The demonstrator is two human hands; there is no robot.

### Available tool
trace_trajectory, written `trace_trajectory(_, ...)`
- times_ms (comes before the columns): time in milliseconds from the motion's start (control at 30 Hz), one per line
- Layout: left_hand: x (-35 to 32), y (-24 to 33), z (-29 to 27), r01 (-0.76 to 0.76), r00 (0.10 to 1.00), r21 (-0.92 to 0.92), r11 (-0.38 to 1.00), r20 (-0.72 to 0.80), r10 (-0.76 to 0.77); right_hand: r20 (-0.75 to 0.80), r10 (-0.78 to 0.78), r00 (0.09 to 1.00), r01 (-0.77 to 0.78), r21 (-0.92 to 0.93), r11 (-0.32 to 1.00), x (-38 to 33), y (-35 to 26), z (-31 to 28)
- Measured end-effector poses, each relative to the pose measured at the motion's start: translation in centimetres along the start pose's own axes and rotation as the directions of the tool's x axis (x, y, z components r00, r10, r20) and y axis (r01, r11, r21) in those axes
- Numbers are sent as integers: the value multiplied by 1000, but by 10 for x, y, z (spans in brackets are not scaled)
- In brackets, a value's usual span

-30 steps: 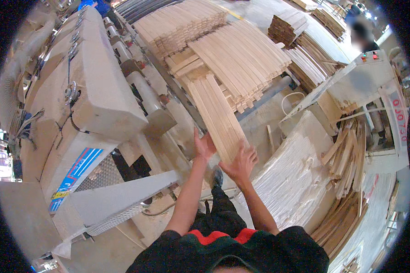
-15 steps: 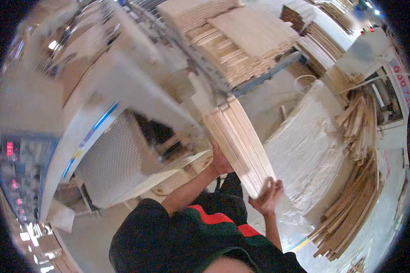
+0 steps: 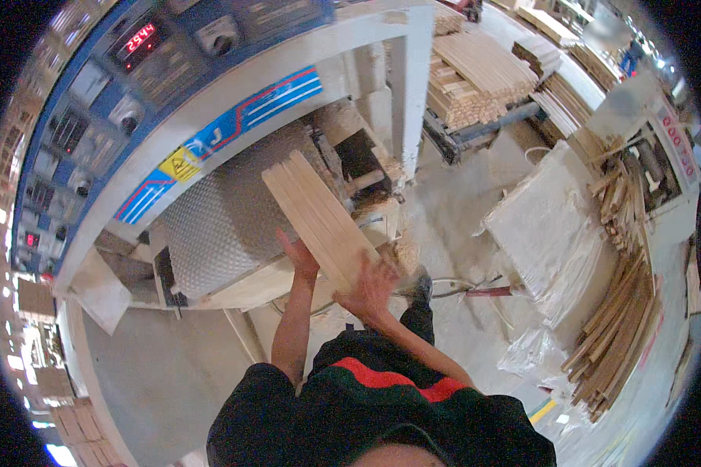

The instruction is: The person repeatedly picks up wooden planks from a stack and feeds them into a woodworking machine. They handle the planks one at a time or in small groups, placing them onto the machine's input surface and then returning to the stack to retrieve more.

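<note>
A bundle of several pale wooden strips [image 3: 319, 214] lies side by side, slanting over the textured bed [image 3: 226, 210] of a machine. Whether its far end touches the bed I cannot tell. My right hand [image 3: 370, 289] is closed over the bundle's near end, a little blurred. Beside the bundle's left edge is my left hand [image 3: 300, 257], fingers stretched out and apart; part of it may be hidden by the wood.
The machine's blue control panel [image 3: 163, 58] with red displays arches over the left. Stacked wooden strips [image 3: 483, 66] stand at the far right. A plastic-wrapped stack [image 3: 549, 222] and a heap of loose brown strips [image 3: 615, 335] are on the right. A pale post [image 3: 410, 93] rises behind the bed.
My view has turned toward the machine. The bundle has moved from open floor space to over the machine's bed. My left hand's fingers have spread beside it.
</note>
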State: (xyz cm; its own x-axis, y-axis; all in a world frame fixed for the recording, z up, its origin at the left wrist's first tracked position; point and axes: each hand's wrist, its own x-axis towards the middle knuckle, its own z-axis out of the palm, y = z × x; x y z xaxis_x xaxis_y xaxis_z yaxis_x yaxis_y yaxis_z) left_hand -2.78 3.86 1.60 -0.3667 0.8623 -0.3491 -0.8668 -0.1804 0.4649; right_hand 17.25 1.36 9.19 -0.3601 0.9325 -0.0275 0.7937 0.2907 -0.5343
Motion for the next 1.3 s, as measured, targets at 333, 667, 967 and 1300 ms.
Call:
trace_trajectory(333, -107, -63, -44, 101, 969, -360, 928, 245, -10, -62, 5, 998, -5, 1, 1000, 28, -68, 82)
trace_trajectory(667, -83, -25, -21, -114, 993, -422, 899, -28, 113, -87, -92, 992, 86, -67, 994, 44, -104, 78)
trace_trajectory(967, -60, -18, -23, -386, 918, 0, 923, -103, 384, -149, -263, 953, 284, 138, 949, 80, -68, 105)
trace_trajectory(1300, -33, 5, -8, -235, 969, -582, 779, -79, 233, 188, -139, 972, -37, 710, 703, 126, -28, 108)
